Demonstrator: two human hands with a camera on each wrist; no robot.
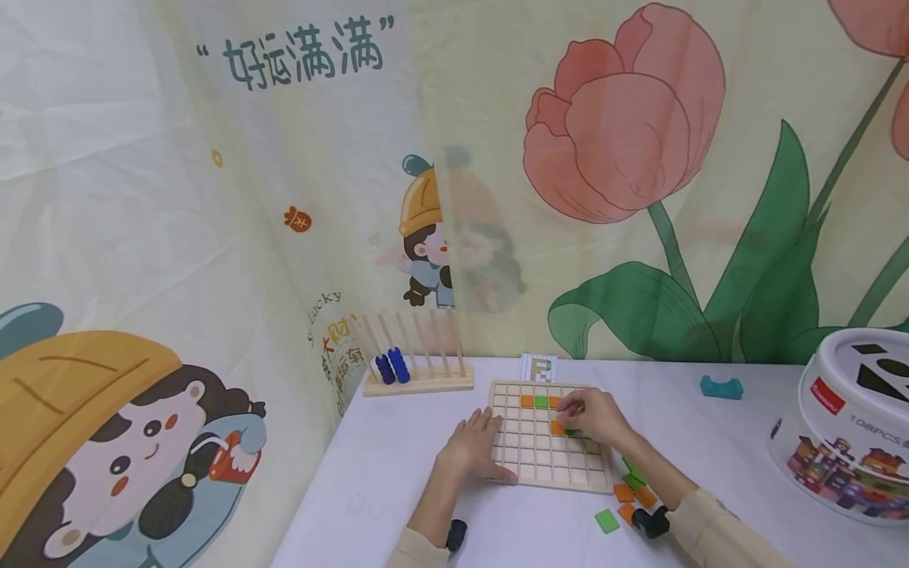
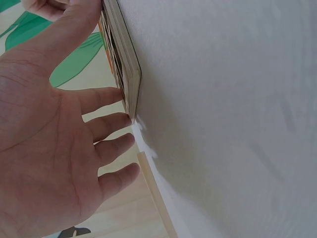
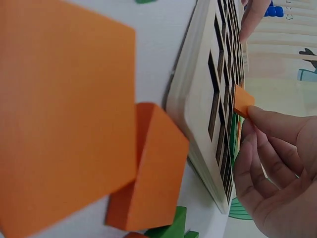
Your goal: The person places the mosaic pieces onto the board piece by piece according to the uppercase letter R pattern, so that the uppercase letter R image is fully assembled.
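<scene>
A wooden grid board [image 1: 525, 457] lies on the white table. In its upper rows sit an orange tile [image 1: 527, 401], a green tile [image 1: 541, 401] and another orange tile partly behind my right hand [image 1: 595, 416]. That hand pinches an orange square tile [image 3: 243, 101] between thumb and fingers, tilted at the grid's surface in the right wrist view. Beneath the fingers a green tile [image 1: 572, 432] shows in part. My left hand [image 1: 472, 446] rests along the board's left side, fingers stretched out, fingertips [image 2: 126, 119] touching its edge and thumb near the front corner.
Several loose orange and green tiles [image 1: 623, 493] lie by the board's right front corner. A pattern card [image 1: 538, 368] is behind the board. Back left stands a peg rack [image 1: 419, 385] with blue beads. On the right are a teal block [image 1: 721, 387] and a large tub [image 1: 855, 442].
</scene>
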